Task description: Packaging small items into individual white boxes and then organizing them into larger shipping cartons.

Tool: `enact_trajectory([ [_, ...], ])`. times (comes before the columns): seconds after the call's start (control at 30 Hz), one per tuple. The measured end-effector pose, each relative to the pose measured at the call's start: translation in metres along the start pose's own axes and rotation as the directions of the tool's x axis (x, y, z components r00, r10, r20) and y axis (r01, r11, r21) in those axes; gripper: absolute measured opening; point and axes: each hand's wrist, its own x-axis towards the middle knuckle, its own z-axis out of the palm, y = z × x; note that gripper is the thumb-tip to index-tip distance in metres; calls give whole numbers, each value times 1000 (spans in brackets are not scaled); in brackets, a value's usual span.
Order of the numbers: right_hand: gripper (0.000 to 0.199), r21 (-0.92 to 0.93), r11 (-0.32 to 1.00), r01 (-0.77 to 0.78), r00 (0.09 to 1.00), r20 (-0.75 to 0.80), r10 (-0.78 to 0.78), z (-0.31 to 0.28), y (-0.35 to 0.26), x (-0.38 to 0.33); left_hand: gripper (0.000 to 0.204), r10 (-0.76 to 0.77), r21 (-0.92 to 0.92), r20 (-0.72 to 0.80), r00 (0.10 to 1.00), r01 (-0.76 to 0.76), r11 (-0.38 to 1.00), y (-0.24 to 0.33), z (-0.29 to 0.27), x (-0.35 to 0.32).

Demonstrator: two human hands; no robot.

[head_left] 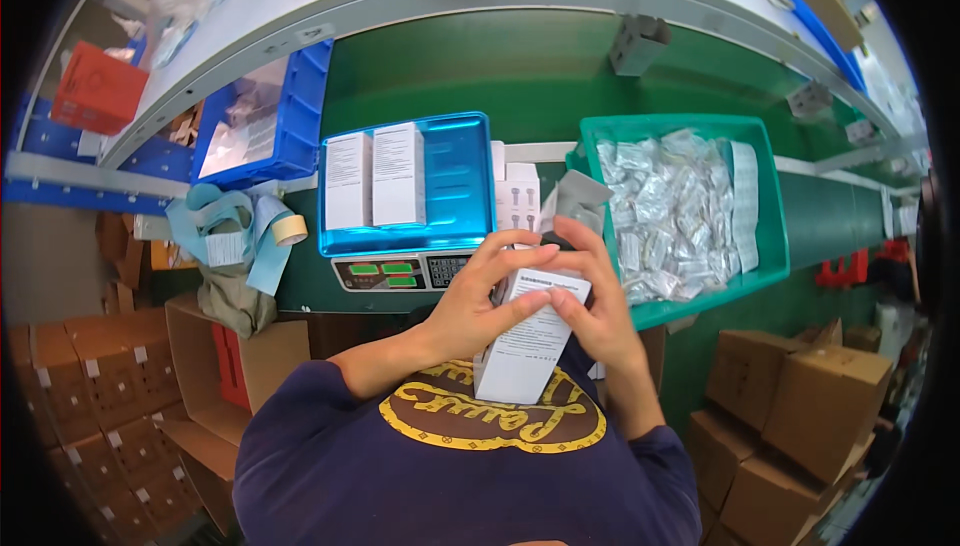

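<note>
Close to my chest, a white printed carton (527, 351) is held between both hands, its far end between my fingers. My left hand (492, 291) grips its left side, thumb across the top. From the right, my right hand (597, 291) closes round the same end, its thumb meeting the left one. Just beyond the fingers is a grey open-topped box (577, 201), partly hidden by my right hand. Two white cartons (347, 182) lie side by side on the blue tray of a weighing scale (455, 186). To the right, a green bin (772, 236) holds many clear plastic packets (680, 216).
More white boxes (518, 194) stand between scale and bin. A blue crate (300, 96) is at the far left, beside light-blue strips and a tape roll (290, 230). A shelf (400, 1) crosses above the green bench. Brown cartons (800, 396) are stacked on both sides.
</note>
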Motion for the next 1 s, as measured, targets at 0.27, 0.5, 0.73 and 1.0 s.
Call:
enact_trajectory([
  [0.27, 36, 598, 782, -176, 942, -128, 310, 80, 106, 112, 51, 171, 805, -341, 924, 193, 561, -62, -87, 15],
  [0.5, 30, 95, 984, -150, 749, -639, 176, 166, 219, 206, 52, 17, 911, -376, 926, 366, 190, -160, -166, -20],
  [0.73, 21, 184, 952, 246, 805, -586, -94, 64, 84, 91, 54, -52, 322, -514, 856, 249, 914, -111, -102, -20],
  [1.0, 21, -834, 299, -463, 865, -499, -52, -121, 211, -30, 101, -249, -85, -13, 968, 247, 965, -154, 35, 77],
])
